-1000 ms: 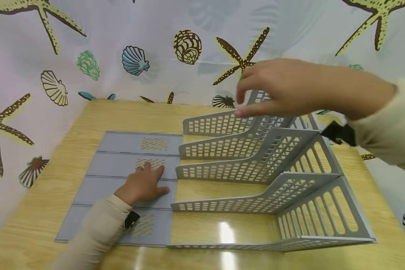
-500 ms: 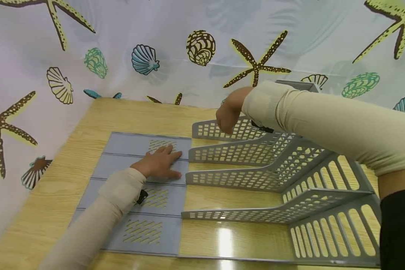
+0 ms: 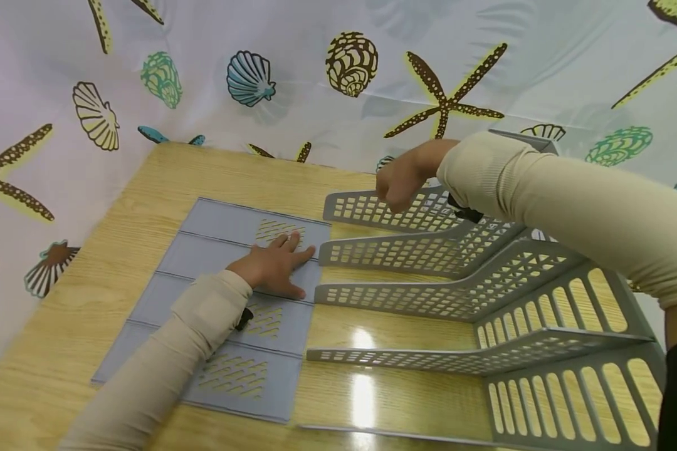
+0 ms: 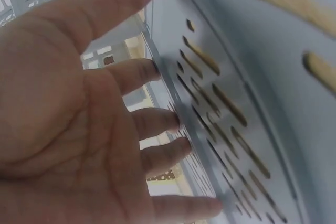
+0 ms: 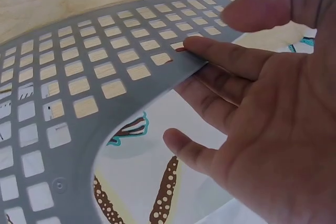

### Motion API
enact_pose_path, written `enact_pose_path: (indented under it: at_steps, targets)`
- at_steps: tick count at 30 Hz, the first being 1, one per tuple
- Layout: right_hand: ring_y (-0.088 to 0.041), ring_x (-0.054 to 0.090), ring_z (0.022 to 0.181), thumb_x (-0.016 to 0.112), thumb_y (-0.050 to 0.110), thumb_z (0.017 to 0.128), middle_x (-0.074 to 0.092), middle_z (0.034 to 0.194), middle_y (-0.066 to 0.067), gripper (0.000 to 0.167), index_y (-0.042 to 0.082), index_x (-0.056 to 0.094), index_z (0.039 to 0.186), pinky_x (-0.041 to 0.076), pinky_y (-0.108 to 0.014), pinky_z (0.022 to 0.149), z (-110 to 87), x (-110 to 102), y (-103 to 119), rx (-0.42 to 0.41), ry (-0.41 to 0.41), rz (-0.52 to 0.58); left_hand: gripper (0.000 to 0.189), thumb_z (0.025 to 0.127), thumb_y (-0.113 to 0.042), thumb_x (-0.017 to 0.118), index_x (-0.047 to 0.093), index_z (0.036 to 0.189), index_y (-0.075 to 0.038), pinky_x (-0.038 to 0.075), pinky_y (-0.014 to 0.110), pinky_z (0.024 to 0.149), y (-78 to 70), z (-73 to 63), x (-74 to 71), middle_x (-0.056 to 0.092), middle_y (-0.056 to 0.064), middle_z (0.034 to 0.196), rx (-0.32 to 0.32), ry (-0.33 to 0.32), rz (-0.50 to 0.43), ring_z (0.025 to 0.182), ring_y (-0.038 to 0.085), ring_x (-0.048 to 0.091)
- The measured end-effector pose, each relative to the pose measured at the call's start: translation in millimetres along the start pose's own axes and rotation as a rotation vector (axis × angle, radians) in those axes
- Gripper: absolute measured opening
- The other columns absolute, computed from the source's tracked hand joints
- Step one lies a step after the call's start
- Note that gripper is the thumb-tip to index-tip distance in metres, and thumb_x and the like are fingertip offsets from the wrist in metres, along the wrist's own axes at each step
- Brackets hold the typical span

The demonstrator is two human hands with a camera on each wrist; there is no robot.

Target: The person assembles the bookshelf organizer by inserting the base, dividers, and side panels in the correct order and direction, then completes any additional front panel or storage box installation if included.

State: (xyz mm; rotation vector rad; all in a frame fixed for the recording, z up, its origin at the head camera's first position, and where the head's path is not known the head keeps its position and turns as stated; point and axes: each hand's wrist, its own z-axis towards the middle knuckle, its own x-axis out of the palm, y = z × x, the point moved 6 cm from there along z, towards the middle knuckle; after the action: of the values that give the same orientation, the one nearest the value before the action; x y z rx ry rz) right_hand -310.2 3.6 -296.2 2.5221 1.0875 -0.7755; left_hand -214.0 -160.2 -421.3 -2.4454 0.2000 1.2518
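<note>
A grey plastic file rack with perforated dividers [image 3: 462, 282] stands on the right of the table. Left of it lies a flat, grey slotted panel [image 3: 160, 297] made of several hinged sections. My left hand [image 3: 273, 269] rests on the panel's right part, palm down and fingers spread; in the left wrist view its fingertips touch the slotted surface. Over the rack's far divider [image 3: 330, 207] reaches my right hand [image 3: 403, 178]. In the right wrist view, the right index finger [image 5: 226, 53] touches the divider near its curved edge, other fingers lie past that edge, and the thumb is apart.
The wooden table [image 3: 113, 250] extends beyond the panel on the left and back. A white curtain [image 3: 310, 119] printed with shells and starfish hangs close behind and on the left. The rack's slotted back wall [image 3: 566, 401] stands at the right.
My right hand has come down from above the rack to its far divider. The left hand has slid farther back along the panel, still spread. The head view has shifted slightly.
</note>
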Motion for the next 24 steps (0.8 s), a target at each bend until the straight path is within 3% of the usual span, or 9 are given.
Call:
enact_pose_path:
  at_steps: [5,7,12,18,22,24]
  targets:
    - [-0.011,0.018,0.058,0.046,0.001,0.078,0.027,0.063,0.005,0.024,0.019,0.039,0.062,0.025,-0.030,0.059,-0.7,1.1,4.2,-0.013,-0.013,0.030,0.091,0.094,-0.047,0.067,0.013,0.162,-0.021,0.019,0.081,0.109,-1.1,-1.8,0.1,-0.008,0.016,0.169,-0.022,0.007,-0.024,0.157,0.039,-0.005]
    - [-0.011,0.022,0.060,0.047,0.001,0.078,0.042,0.069,0.002,0.022,0.018,0.042,0.065,0.028,-0.030,0.060,-1.7,1.6,4.6,-0.004,-0.012,0.048,0.091,0.094,-0.047,0.066,0.011,0.162,-0.023,0.018,0.082,0.108,-1.2,-2.7,0.5,-0.010,0.015,0.169,-0.040,0.015,-0.037,0.157,0.038,-0.007]
    - [-0.011,0.025,0.060,0.049,0.006,0.084,0.045,0.072,0.002,0.022,0.018,0.045,0.066,0.032,-0.030,0.063,0.1,2.8,4.7,0.029,0.001,0.054,0.090,0.095,-0.047,0.064,0.009,0.162,-0.022,0.023,0.082,0.106,-3.7,-3.5,1.2,-0.012,0.016,0.168,-0.062,0.005,-0.046,0.156,0.039,-0.009]
    - [-0.010,0.024,0.060,0.051,0.012,0.088,0.036,0.065,0.007,0.023,0.019,0.051,0.066,0.033,-0.030,0.065,4.0,4.4,5.5,0.057,0.006,0.087,0.089,0.096,-0.044,0.064,0.009,0.162,-0.021,0.028,0.082,0.103,-9.6,-4.1,5.2,-0.014,0.018,0.168,-0.087,-0.029,-0.089,0.155,0.042,-0.010]
    - [-0.012,0.025,0.065,0.052,0.017,0.090,0.031,0.071,0.005,0.021,0.019,0.043,0.071,0.032,-0.033,0.070,5.7,9.0,7.2,0.090,0.015,0.131,0.088,0.096,-0.042,0.064,0.010,0.162,-0.021,0.028,0.083,0.102,-12.4,-5.5,7.2,-0.013,0.018,0.168,-0.108,-0.034,-0.109,0.155,0.043,-0.009]
    - [-0.013,0.035,0.072,0.053,0.024,0.094,0.044,0.082,0.003,0.017,0.018,0.051,0.078,0.035,-0.034,0.074,6.2,12.0,7.8,0.116,0.013,0.127,0.087,0.096,-0.042,0.063,0.011,0.162,-0.022,0.027,0.082,0.103,-13.8,-6.1,7.8,-0.013,0.017,0.168,-0.116,-0.035,-0.113,0.156,0.043,-0.008]
